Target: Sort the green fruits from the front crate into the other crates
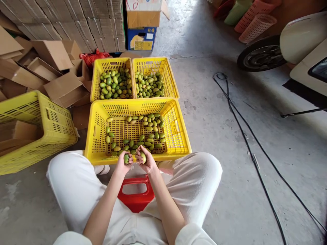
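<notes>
My left hand (124, 160) is closed around a dark green oval fruit (126, 159). Beside it, my right hand (144, 160) grips a paler yellow-green fruit (143, 157). Both hands are close together over the near rim of a large yellow plastic crate (133, 104). On that crate's slotted floor lie several loose green and yellowish fruits (152, 123), scattered along the back, left and front. Two smaller yellow crates stand behind it: the left crate (95, 76) and the right crate (170, 76) each hold a heap of similar fruits.
A red stool (135, 200) shows between my knees. To the left are a yellow crate (55, 119) with cardboard and a pile of opened boxes (63, 88). A black cable (245, 134) lies across the floor at right, near a parked scooter (301, 44). Stacked cartons (141, 39) stand behind.
</notes>
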The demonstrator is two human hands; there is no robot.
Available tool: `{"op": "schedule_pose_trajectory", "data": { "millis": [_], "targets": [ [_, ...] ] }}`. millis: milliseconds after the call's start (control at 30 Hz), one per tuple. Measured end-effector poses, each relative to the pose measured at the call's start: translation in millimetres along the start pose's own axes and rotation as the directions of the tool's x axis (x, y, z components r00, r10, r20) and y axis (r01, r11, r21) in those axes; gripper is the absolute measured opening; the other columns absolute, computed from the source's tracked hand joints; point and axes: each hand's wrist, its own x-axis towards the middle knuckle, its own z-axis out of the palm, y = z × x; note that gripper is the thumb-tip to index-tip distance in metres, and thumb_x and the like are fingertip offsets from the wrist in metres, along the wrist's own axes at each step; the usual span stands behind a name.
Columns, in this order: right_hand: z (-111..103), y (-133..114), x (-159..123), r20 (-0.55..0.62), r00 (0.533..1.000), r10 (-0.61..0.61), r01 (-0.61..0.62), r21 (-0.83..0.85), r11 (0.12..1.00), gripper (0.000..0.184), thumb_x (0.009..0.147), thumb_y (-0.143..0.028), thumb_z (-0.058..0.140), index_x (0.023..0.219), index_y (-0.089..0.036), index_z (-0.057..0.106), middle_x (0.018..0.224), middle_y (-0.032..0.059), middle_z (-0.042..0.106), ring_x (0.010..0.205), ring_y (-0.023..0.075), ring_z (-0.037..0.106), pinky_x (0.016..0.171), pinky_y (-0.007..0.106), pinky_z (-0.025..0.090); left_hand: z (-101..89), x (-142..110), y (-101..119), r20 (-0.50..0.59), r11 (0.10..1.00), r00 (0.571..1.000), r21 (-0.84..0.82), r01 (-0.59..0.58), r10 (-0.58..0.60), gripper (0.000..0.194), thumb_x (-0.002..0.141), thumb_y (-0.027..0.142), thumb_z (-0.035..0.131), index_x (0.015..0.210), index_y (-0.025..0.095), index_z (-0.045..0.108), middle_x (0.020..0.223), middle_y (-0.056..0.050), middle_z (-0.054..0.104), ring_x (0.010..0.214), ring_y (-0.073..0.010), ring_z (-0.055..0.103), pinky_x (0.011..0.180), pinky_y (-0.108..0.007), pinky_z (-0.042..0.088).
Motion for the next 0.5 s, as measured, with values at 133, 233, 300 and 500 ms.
{"op": "schedule_pose_trajectory", "data": {
  "millis": [133, 233, 300, 500],
  "targets": [
    [-1.0, -11.1, -3.8, 0.039, 0.987, -0.153, 0.151, 0.061, 0.987, 0.029, 0.092, -0.040, 0.058, 0.075, -0.018, 0.053, 0.057, -0.0073, 0.044, 0.037, 0.0026, 0.027, 0.029, 0.010, 0.024, -0.6, -9.1, 8.7, 0.100, 1.000, 0.995, -0.020, -0.018, 0.020, 0.025, 0.089, 0.030, 0.044, 0.068, 0.018, 0.046, 0.047, 0.005, 0.037, 0.032, -0.0050, 0.028, 0.031, -0.016, 0.022],
    [8.8, -24.2, -15.7, 0.031, 0.943, -0.331, 0.325, 0.134, 0.936, 0.012, 0.091, -0.030, 0.054, 0.087, -0.020, 0.059, 0.069, -0.0038, 0.055, 0.047, 0.0055, 0.045, 0.039, 0.014, 0.043, 1.7, -20.7, 23.0, 0.292, 0.993, 0.949, -0.063, -0.102, 0.116, 0.020, 0.085, 0.031, 0.048, 0.072, 0.017, 0.052, 0.052, 0.002, 0.042, 0.036, -0.0072, 0.036, 0.035, -0.018, 0.031],
    [16.1, -30.5, -22.8, -0.027, 0.918, -0.396, 0.395, 0.170, 0.903, 0.012, 0.088, -0.023, 0.054, 0.097, -0.023, 0.061, 0.086, -0.0006, 0.063, 0.070, 0.0090, 0.061, 0.061, 0.021, 0.058, 3.3, -26.6, 30.5, 0.354, 0.985, 0.921, -0.097, -0.140, 0.166, 0.014, 0.078, 0.028, 0.053, 0.080, 0.015, 0.057, 0.062, -0.002, 0.052, 0.048, -0.0110, 0.051, 0.044, -0.021, 0.043],
    [14.3, -30.4, -24.7, -0.054, 0.903, -0.426, 0.422, 0.295, 0.857, 0.024, 0.084, -0.020, 0.065, 0.108, -0.023, 0.060, 0.094, -0.0012, 0.066, 0.081, 0.0058, 0.064, 0.069, 0.014, 0.058, 10.9, -27.4, 26.6, 0.306, 0.982, 0.933, -0.074, -0.173, 0.188, 0.011, 0.077, 0.020, 0.059, 0.088, 0.015, 0.059, 0.091, -0.009, 0.066, 0.079, -0.0180, 0.064, 0.065, -0.028, 0.054]
  ]
}}
